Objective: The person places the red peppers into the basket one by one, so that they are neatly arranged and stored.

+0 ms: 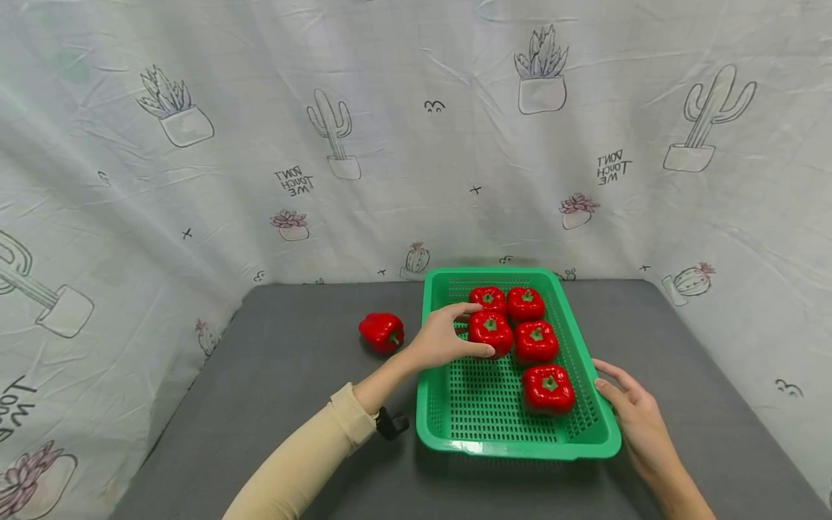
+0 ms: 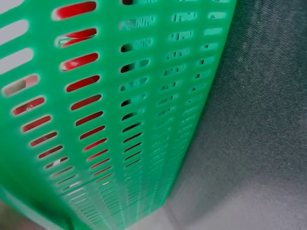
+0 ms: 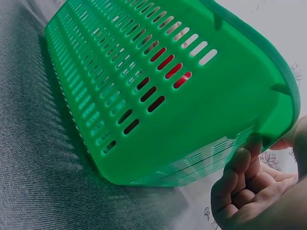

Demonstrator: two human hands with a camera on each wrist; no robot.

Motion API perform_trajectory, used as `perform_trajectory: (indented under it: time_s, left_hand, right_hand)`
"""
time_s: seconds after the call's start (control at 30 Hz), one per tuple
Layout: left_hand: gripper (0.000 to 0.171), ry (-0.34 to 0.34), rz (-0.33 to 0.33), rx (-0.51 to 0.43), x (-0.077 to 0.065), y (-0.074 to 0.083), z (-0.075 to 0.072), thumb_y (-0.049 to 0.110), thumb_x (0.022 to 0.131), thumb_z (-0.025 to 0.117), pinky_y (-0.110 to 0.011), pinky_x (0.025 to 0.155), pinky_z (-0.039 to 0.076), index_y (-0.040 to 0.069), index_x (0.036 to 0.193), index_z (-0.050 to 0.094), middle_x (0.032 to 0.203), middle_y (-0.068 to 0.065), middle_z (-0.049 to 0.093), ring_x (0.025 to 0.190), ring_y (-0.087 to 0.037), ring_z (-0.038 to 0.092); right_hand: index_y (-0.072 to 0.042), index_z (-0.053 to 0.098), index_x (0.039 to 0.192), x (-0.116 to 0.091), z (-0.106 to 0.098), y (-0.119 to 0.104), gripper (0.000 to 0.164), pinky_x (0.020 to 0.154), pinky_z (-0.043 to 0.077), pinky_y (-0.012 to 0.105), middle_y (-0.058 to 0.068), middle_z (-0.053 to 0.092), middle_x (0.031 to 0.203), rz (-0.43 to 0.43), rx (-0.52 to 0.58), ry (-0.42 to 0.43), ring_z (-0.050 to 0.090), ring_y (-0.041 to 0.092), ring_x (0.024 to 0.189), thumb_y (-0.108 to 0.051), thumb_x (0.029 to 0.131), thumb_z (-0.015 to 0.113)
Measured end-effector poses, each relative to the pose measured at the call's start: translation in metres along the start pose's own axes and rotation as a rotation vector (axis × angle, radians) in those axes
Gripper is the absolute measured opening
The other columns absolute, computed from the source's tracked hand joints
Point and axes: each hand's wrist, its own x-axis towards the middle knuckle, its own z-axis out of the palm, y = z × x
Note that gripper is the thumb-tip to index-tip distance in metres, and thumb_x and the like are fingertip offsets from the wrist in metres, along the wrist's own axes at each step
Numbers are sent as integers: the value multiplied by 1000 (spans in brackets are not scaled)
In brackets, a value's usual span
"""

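My left hand point(image 1: 448, 339) reaches over the left rim of a green slotted plastic basket point(image 1: 513, 449) and holds a red bell pepper point(image 1: 490, 334) between thumb and fingers, its green stem facing up. Around that pepper, inside the basket, stand several more, among them a front bell pepper point(image 1: 548, 390) and a right-hand bell pepper point(image 1: 536, 342). At the basket's right side, my right hand point(image 1: 633, 415) grips the rim; the right wrist view shows its curled fingers point(image 3: 242, 165) under the rim. In the left wrist view the basket's slotted wall point(image 2: 110, 115) hides the left hand's grip.
One red bell pepper point(image 1: 382, 333) lies on its side on the grey table point(image 1: 292, 354), left of the basket. A pale curtain point(image 1: 403, 144) printed with cacti hangs behind the table and along its sides. A black strap point(image 1: 392, 424) shows by the left wrist.
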Motion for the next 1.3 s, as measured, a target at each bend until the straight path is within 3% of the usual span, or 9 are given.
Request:
perform_trajectory:
  time_s: [0.47,0.8,1.03,1.3]
  left_hand:
    - [74,43,-73,-26,8,0,7,33,74,89,-31,79,54,13,136,56,131,1,57,118,-21,55]
    - [74,37,-75,10,9,0,17,34,74,88,-31,86,52,10,137,56,134,0,55,115,-18,57]
    - [72,93,-137,17,11,-1,22,31,73,89,-31,85,52,11,135,59,137,-4,53,116,-22,56]
    - [71,93,-172,78,15,-3,29,28,73,89,-38,90,50,11,136,59,137,-6,54,125,-26,48]
  right_hand:
    - [-6,43,143,-1,2,-1,46,63,58,37,14,71,90,8,-28,12,71,24,75,-25,103,56]
    - [-5,43,143,-2,2,-1,46,63,58,37,13,71,90,-1,-23,12,71,24,75,-24,103,55]
    - [-5,43,143,0,1,-2,46,63,58,37,13,71,90,-1,-17,3,71,23,75,-24,103,55]
    - [-6,44,142,2,0,1,45,63,58,36,12,71,90,7,-26,15,71,22,74,-25,103,56]
